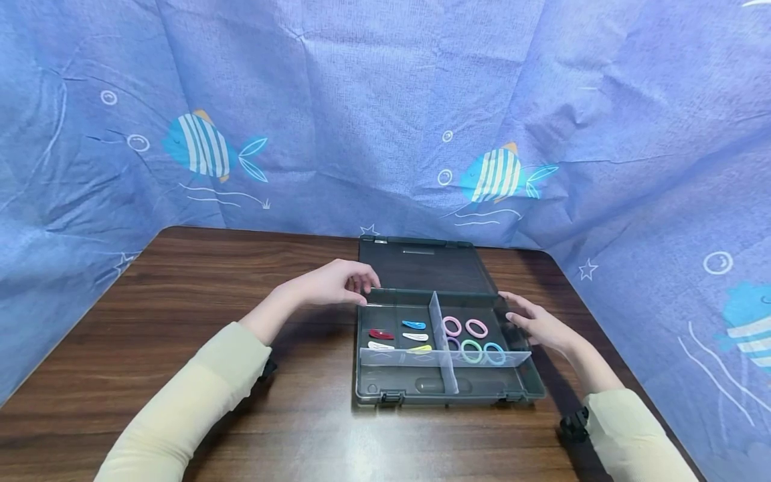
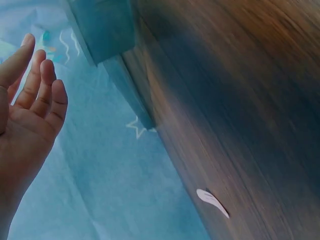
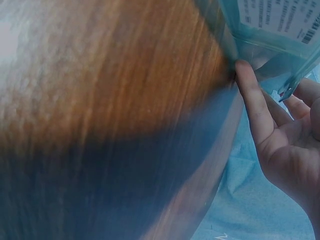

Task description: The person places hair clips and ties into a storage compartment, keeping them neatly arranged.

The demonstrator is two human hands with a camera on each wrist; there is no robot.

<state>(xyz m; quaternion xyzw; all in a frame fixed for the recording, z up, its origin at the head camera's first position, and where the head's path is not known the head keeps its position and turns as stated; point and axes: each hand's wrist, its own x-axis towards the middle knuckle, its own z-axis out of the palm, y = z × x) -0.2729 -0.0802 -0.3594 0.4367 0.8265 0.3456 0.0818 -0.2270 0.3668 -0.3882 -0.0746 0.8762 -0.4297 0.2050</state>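
Note:
A grey see-through storage box (image 1: 409, 383) lies open on the table, divided by clear partitions (image 1: 444, 335). One back compartment holds hair clips, among them a red clip (image 1: 381, 334), a blue clip (image 1: 414, 325) and a yellow clip (image 1: 420, 349). Pink hair ties (image 1: 476, 328) lie in the other, with green, blue and purple ones. My left hand (image 1: 337, 282), fingers loosely bent and holding nothing, is at the box's back left corner near the lid (image 1: 424, 268). My right hand (image 1: 539, 327) rests at the right wall, fingertips at the rim and back corner.
The brown wooden table (image 1: 289, 428) runs to a blue fish-print curtain (image 1: 373, 120) at the back and right. In the left wrist view a small white teardrop-shaped piece (image 2: 212, 202) lies on the wood. A printed label (image 3: 282, 17) shows on the box in the right wrist view.

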